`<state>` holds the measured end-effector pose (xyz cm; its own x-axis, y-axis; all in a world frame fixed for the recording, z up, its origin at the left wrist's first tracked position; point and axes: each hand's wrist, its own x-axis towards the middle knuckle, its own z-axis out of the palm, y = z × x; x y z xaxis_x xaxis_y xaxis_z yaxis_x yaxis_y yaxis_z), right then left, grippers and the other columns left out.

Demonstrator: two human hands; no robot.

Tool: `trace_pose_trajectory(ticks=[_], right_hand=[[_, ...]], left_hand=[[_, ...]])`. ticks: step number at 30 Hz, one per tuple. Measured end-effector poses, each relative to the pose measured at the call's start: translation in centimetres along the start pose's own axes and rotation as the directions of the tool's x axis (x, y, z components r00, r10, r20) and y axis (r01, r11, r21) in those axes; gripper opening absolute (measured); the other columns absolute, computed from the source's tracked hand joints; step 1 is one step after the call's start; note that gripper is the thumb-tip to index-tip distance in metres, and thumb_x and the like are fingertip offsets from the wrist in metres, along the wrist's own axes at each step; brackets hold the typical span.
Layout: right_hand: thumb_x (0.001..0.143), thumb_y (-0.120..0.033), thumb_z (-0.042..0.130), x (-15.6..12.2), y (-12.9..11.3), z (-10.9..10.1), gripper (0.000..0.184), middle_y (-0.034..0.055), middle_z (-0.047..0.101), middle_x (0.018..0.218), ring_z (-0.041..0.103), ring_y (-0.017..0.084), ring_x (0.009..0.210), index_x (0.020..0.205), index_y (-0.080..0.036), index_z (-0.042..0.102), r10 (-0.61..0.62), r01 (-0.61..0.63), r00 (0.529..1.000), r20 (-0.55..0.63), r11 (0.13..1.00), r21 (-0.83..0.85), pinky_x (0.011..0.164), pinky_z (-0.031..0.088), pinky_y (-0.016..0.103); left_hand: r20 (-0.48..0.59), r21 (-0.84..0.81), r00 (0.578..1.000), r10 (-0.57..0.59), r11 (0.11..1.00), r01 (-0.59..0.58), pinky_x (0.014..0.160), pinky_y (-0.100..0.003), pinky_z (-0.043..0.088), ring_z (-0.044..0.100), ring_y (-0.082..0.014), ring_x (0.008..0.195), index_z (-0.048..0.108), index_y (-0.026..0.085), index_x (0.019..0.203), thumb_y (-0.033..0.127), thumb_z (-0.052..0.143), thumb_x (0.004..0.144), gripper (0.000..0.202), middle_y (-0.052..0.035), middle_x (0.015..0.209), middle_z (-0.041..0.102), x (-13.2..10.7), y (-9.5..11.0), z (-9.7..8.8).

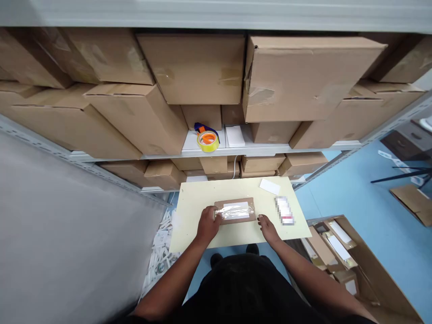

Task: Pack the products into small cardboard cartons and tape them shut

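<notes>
A flat brown cardboard parcel (251, 208) lies on the pale yellow table, with a white label (236, 210) on top under shiny clear tape. At the parcel's left end, my left hand (206, 225) grips the edge, thumb on the near side and fingers toward the far side. My right hand (268, 228) is just off the parcel's right end. Its fingers are loosely bent and a little apart, with nothing visible in them.
The table (192, 198) also bears a white slip (269, 186) and a blurred-out label stack (285, 210). Behind it, a shelf holds cardboard boxes (199, 67) and a tape dispenser (207, 138). A large carton (381, 279) of parcels stands right; white scraps (162, 245) lie left.
</notes>
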<state>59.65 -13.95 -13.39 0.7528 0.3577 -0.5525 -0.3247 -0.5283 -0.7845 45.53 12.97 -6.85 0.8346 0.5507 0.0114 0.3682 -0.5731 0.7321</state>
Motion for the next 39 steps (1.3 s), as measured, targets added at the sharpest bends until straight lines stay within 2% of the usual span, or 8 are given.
trace_pose_trajectory(ticks=[2, 4, 10, 15, 22, 28, 34, 39], right_hand=[[0.09, -0.071, 0.041, -1.0, 1.4, -0.1, 0.058, 0.0108, 0.07, 0.118, 0.067, 0.026, 0.103, 0.111, -0.022, 0.065, 0.021, -0.021, 1.0, -0.011, 1.0, -0.005, 0.088, 0.051, 0.038], [0.089, -0.07, 0.044, -1.8, 2.4, -0.4, 0.055, 0.0095, 0.072, 0.106, 0.068, 0.025, 0.093, 0.098, -0.021, 0.067, 0.023, -0.022, 1.0, 0.015, 0.999, -0.035, 0.084, 0.051, 0.036], [0.085, -0.062, 0.056, -1.0, 2.8, -2.9, 0.043, 0.005, 0.072, 0.091, 0.068, 0.021, 0.08, 0.09, -0.02, 0.067, 0.078, -0.077, 0.983, 0.164, 0.997, -0.014, 0.071, 0.047, 0.03], [0.088, -0.048, 0.059, 1.6, -0.4, -6.9, 0.03, 0.0022, 0.07, 0.079, 0.065, 0.019, 0.077, 0.093, -0.021, 0.07, 0.03, -0.002, 0.966, 0.257, 0.994, -0.109, 0.071, 0.044, 0.028], [0.09, -0.04, 0.059, 5.3, -3.1, -12.5, 0.025, 0.0053, 0.072, 0.088, 0.066, 0.022, 0.087, 0.1, -0.02, 0.072, 0.003, 0.039, 0.933, 0.359, 0.993, -0.109, 0.077, 0.047, 0.031], [0.089, -0.04, 0.061, 7.4, -2.7, -14.4, 0.023, 0.0043, 0.073, 0.096, 0.066, 0.021, 0.09, 0.099, -0.022, 0.072, 0.032, 0.02, 0.908, 0.418, 0.993, -0.119, 0.079, 0.047, 0.03], [0.089, -0.038, 0.061, 8.1, -3.0, -13.8, 0.02, 0.0029, 0.072, 0.086, 0.066, 0.02, 0.083, 0.092, -0.022, 0.071, 0.021, 0.024, 0.878, 0.478, 0.996, -0.088, 0.075, 0.047, 0.029], [0.088, -0.038, 0.062, 8.6, -2.4, -12.9, 0.018, 0.0023, 0.072, 0.087, 0.068, 0.019, 0.08, 0.092, -0.022, 0.071, 0.007, -0.002, 0.896, 0.444, 1.0, -0.011, 0.073, 0.047, 0.029]], left_hand=[[0.175, 0.014, 0.967, 0.183, 0.982, -0.188, 0.102, -0.04, 0.047, 0.061, -0.0259, 0.111, 0.067, 0.023, 0.105, 0.032, 0.049, 0.095, 0.022, -0.0081, 0.111, 0.069, 1.5, 2.1, 0.4], [0.369, 0.005, 0.884, 0.288, 0.95, -0.311, 0.099, -0.039, 0.048, 0.062, -0.0259, 0.106, 0.069, 0.023, 0.099, 0.032, 0.049, 0.096, 0.022, -0.0075, 0.104, 0.07, 3.6, 4.6, 1.9], [0.658, 0.196, 0.68, 0.322, 0.799, -0.569, 0.092, -0.039, 0.049, 0.064, -0.0277, 0.102, 0.072, 0.02, 0.101, 0.028, 0.049, 0.095, 0.025, -0.0118, 0.105, 0.072, 11.5, 12.1, 11.6], [0.759, 0.297, 0.61, 0.228, 0.713, -0.636, 0.083, -0.038, 0.052, 0.066, -0.0262, 0.092, 0.072, 0.016, 0.099, 0.02, 0.052, 0.091, 0.022, -0.0142, 0.104, 0.072, 17.4, 15.2, 20.5], [0.82, 0.312, 0.525, 0.228, 0.591, -0.744, 0.1, -0.044, 0.046, 0.057, -0.0301, 0.119, 0.068, 0.014, 0.111, 0.006, 0.052, 0.089, 0.028, -0.0177, 0.124, 0.064, 22.6, 15.4, 29.6], [0.829, 0.326, 0.515, 0.218, 0.561, -0.761, 0.096, -0.043, 0.049, 0.056, -0.031, 0.121, 0.066, 0.014, 0.117, 0.015, 0.057, 0.093, 0.026, -0.0171, 0.125, 0.063, 24.4, 14.7, 31.8], [0.834, 0.357, 0.515, 0.198, 0.518, -0.777, 0.095, -0.04, 0.049, 0.064, -0.0283, 0.112, 0.07, 0.011, 0.109, 0.009, 0.052, 0.094, 0.024, -0.0179, 0.118, 0.068, 24.0, 14.7, 31.8], [0.844, 0.35, 0.493, 0.21, 0.481, -0.804, 0.091, -0.041, 0.05, 0.067, -0.0288, 0.103, 0.072, 0.007, 0.105, 0.006, 0.05, 0.092, 0.025, -0.0185, 0.107, 0.071, 23.7, 14.1, 31.6]])
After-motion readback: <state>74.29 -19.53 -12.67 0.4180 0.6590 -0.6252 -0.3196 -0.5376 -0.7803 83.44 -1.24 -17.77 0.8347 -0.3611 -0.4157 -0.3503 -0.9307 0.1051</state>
